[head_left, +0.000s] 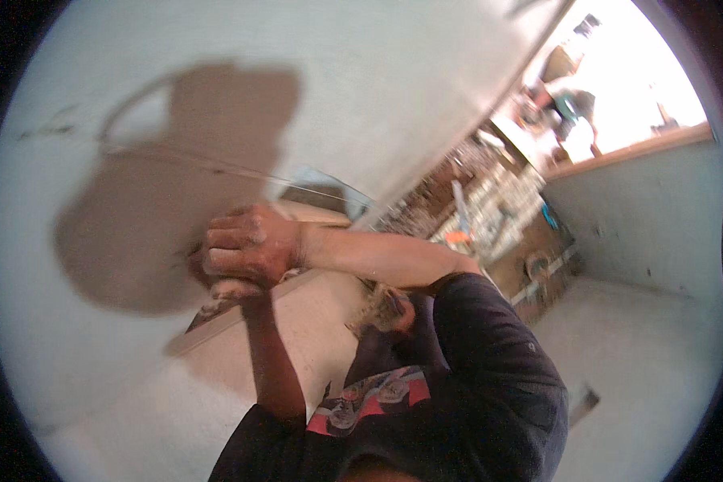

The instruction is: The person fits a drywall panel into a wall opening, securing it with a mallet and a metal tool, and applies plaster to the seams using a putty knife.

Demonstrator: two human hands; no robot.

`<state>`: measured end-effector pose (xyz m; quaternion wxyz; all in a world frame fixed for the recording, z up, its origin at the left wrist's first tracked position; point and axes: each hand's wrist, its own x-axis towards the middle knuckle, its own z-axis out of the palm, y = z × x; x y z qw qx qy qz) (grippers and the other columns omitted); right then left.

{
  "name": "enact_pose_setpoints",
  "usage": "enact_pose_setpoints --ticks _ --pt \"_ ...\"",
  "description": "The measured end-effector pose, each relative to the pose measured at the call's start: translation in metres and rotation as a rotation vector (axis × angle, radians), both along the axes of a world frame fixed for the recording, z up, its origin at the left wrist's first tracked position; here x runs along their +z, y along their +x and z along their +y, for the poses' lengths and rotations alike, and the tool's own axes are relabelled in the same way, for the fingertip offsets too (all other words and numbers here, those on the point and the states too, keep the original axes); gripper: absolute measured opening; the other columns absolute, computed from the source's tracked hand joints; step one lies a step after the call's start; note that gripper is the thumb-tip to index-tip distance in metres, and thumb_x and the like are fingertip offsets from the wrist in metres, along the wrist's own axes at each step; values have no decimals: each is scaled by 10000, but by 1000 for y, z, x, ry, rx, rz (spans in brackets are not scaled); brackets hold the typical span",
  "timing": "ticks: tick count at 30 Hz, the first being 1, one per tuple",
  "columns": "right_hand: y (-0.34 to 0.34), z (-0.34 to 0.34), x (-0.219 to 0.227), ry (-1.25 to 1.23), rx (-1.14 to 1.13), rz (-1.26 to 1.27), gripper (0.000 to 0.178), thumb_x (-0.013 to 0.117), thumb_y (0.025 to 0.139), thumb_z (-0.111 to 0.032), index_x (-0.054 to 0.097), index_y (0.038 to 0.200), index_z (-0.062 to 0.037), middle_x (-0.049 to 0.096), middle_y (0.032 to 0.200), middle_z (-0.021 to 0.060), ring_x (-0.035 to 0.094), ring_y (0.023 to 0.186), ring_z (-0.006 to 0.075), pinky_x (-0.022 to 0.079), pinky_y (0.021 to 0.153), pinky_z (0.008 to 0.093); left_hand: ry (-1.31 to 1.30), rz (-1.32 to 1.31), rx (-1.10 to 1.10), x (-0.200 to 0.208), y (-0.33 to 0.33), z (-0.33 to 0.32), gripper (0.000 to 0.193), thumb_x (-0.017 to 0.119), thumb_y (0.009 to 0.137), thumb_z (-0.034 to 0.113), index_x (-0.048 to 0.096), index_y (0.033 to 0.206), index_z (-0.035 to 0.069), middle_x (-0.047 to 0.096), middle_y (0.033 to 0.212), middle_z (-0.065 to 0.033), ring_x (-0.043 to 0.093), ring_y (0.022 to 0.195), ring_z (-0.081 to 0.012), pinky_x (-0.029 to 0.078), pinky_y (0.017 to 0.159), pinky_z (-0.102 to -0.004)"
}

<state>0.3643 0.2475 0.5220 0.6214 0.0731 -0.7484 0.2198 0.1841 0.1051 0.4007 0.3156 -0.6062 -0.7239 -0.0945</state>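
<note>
Head view: the bare right hand (253, 241) is resting, fingers bent, over the partly hidden bare left hand (231, 289); whether either is gripping anything, I cannot tell.
Just below them, a pale tan, straight-edged slab (313, 317) is sitting near the smooth off-white wall (361, 96), probably stiff and fairly heavy, best held along its long edge; brown-and-cream rubble (498, 205) is lying rightward of the hands, toward a bright opening (643, 72).

Clear air above the right hand (253, 241), along the pale wall (377, 104); underneath, the beige board (317, 317) blocks; rubble (442, 189) crowds the right.
</note>
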Motion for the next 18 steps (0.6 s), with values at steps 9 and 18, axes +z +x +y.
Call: enact_pose_setpoints --ticks 9,18 --pt "195 -80 -363 -1425 -976 -359 197 620 964 -212 618 999 -18 670 795 143 654 728 287 520 713 408 440 -225 -73 67 32 43 451 856 794 276 580 1079 61 527 926 -23 504 807 -164 456 697 -324" --pt "447 -151 -629 -2174 -1459 -944 392 634 873 -339 634 1156 -68 678 1127 228 639 1075 413 489 934 494 621 -302 99 70 -15 45 420 841 806 257 655 1062 -18 692 979 -105 637 859 -209 525 778 -358"
